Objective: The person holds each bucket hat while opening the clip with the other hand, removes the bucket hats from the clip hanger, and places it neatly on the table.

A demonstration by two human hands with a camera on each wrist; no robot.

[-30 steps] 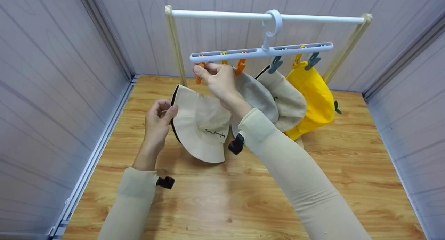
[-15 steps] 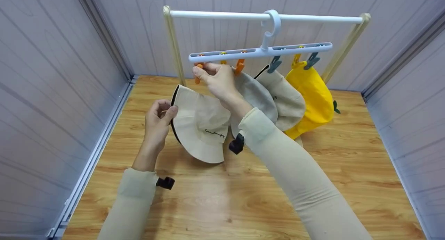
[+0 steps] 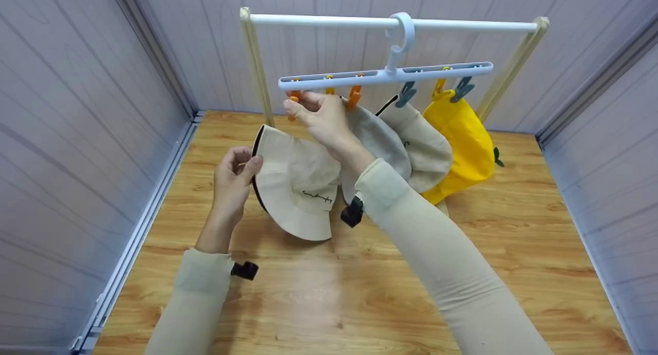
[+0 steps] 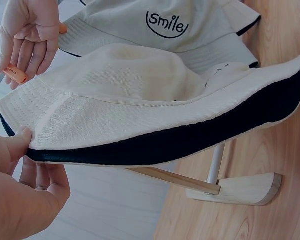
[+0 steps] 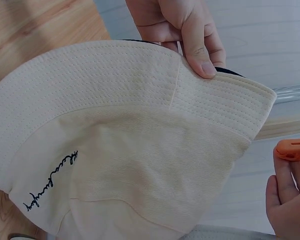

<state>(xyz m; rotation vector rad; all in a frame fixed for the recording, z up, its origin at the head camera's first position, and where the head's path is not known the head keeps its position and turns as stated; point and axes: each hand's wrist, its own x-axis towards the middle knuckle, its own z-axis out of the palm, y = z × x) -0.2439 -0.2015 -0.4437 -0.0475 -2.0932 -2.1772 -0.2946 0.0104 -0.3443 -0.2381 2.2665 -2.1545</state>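
Two hands work at the hanger [image 3: 385, 78]. Below its left end, my left hand [image 3: 232, 185] pinches the cream hat [image 3: 293, 190] by its brim [image 5: 130, 70], thumb against fingers. Directly under that end, my right hand [image 3: 328, 119] pinches an orange clip [image 5: 290, 151]. Caution: a slack left pinch could drop the hat; early clip release could miss its brim.

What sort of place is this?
Perhaps a small demonstration booth: pale line-patterned wall panels stand on three sides of a wood-grain floor, with a white-railed wooden rack bearing a pale-blue plastic clip hanger.
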